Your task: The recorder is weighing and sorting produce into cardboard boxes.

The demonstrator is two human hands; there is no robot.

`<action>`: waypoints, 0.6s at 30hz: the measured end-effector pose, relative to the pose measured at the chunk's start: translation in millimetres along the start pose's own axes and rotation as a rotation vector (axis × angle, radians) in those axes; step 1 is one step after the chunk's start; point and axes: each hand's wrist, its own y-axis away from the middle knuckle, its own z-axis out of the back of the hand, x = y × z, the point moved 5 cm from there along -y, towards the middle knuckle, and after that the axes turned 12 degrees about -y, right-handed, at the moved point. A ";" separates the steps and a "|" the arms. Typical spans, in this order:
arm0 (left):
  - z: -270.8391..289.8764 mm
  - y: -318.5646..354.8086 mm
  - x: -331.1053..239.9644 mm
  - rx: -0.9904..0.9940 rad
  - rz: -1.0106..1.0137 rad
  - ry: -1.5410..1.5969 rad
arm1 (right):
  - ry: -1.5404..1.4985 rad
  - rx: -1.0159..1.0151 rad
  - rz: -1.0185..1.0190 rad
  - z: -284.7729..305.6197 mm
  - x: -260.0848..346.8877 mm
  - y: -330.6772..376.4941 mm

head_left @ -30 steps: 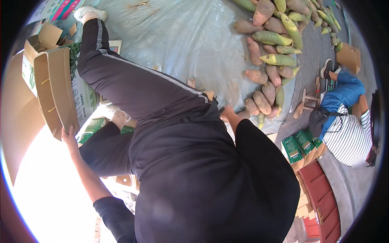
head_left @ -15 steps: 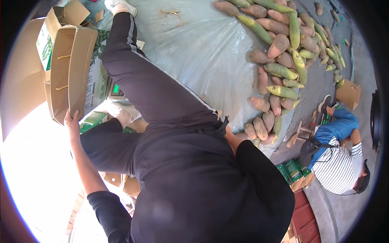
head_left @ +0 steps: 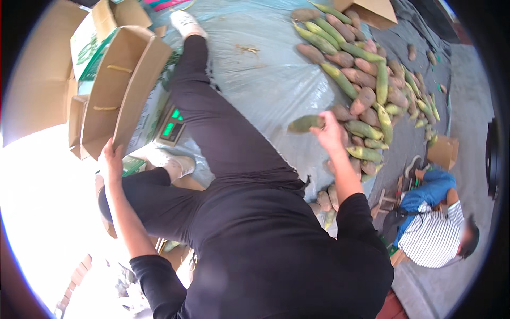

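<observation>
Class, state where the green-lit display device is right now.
In the head view, left of centre, the green-lit display device sits between the open cardboard box and the person's outstretched leg.

Loose black top (head_left: pixel 287 255) on the wearer I watch remotely | black sleeves (head_left: pixel 360 218) stopping near the elbows | dark trousers (head_left: pixel 234 130), I see pale edging along one leg | white shoes (head_left: pixel 185 24) | left hand (head_left: pixel 110 158), right hand (head_left: pixel 331 134) bare
</observation>
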 end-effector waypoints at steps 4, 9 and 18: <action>16.0 -3.0 -24.7 0.081 0.051 0.002 | -0.414 -0.114 0.169 23.8 110.4 -54.5; 25.5 -1.9 -32.0 0.083 0.003 -0.105 | -0.877 -0.073 0.586 13.3 274.4 -83.3; 31.0 4.8 -29.0 0.016 -0.022 -0.088 | -0.854 0.350 0.720 -120.8 450.9 -53.3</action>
